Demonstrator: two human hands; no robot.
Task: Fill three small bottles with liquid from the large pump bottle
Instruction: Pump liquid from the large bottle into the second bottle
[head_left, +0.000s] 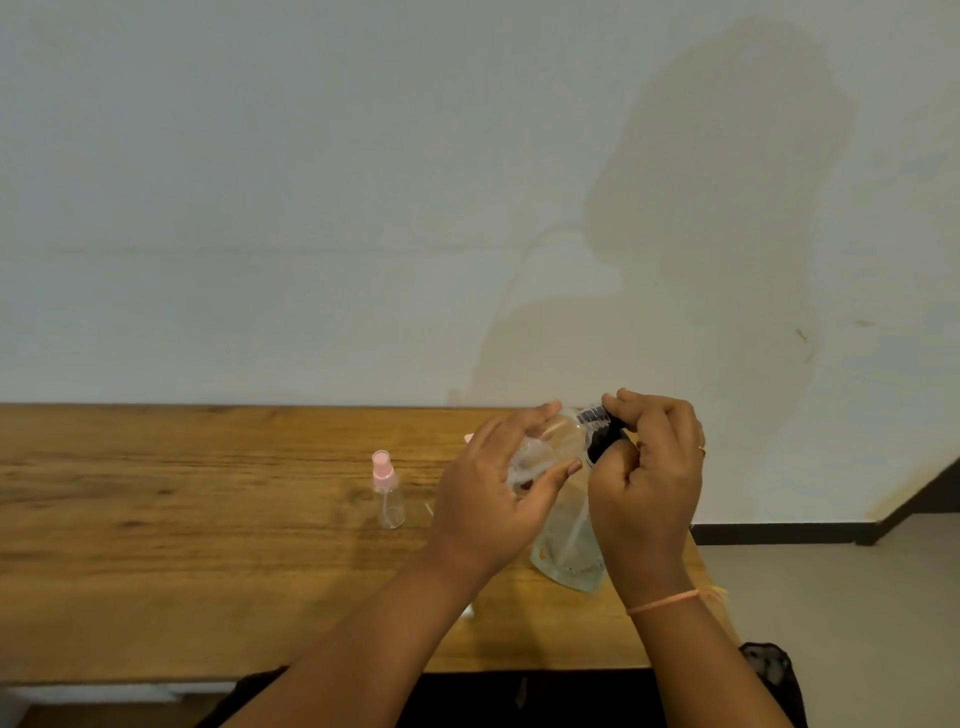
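A small clear bottle (558, 441) is held on its side in the air above the wooden table (182, 519), towards the table's right end, its black cap (602, 439) pointing right. The left hand (498, 499) grips the clear body, fingers over the top and thumb curled beneath. The right hand (649, 483) pinches the cap between curled fingertips and thumb, which looks like the grip for twisting it. Whether the cap is being loosened or tightened cannot be told, nor how much liquid is inside. Directly below the hands a larger clear container (569, 545) rests on the table. It is probably the large pump bottle, though the hands hide its top. To the left, well apart from the hands, a pink-capped bottle (388, 491) stands upright and looks empty. So at least one filling seems yet to be done, and a third small bottle is not plainly visible. The main risk is spillage: with the bottle lying sideways, any liquid inside would run out onto the table or the container below as soon as the cap comes free. The thin body could also flex under a tight squeeze and push liquid out through the neck, and a loosened cap could slip from the fingertips and roll off the nearby edge
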